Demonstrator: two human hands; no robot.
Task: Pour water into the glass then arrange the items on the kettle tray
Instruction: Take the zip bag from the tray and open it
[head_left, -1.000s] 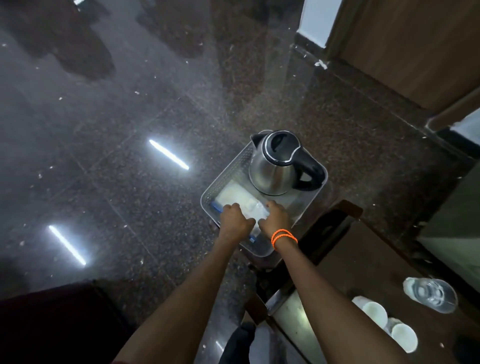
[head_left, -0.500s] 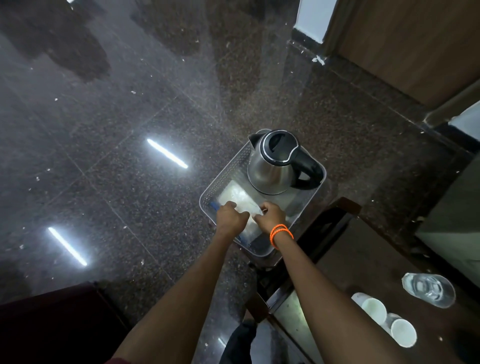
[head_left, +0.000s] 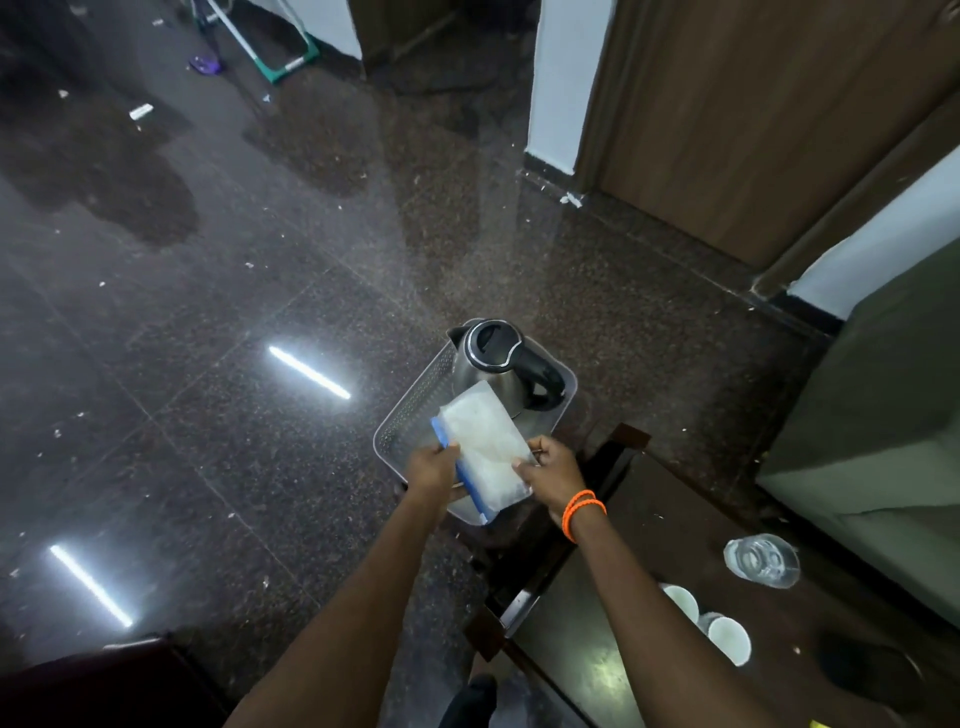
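A steel kettle (head_left: 491, 366) with a black lid and handle stands at the far end of a grey perforated tray (head_left: 410, 410) on the dark floor. Above the tray's near end I hold a clear zip bag (head_left: 483, 441) with a blue seal strip and white contents. My left hand (head_left: 431, 465) grips its blue-strip edge, my right hand (head_left: 553, 465), with orange bands at the wrist, grips the opposite edge. A clear glass (head_left: 761, 561) with water stands on the dark table at the right.
Two white cups (head_left: 727, 636) lie on the dark low table (head_left: 597, 623) near the glass. A grey-green sofa (head_left: 883, 441) is at the right, a wooden door (head_left: 753, 119) behind. Dark furniture sits at the bottom left.
The zip bag lay flat in the tray under both hands; now it is lifted and tilted above the tray's near end. The view has tipped up, showing more floor.
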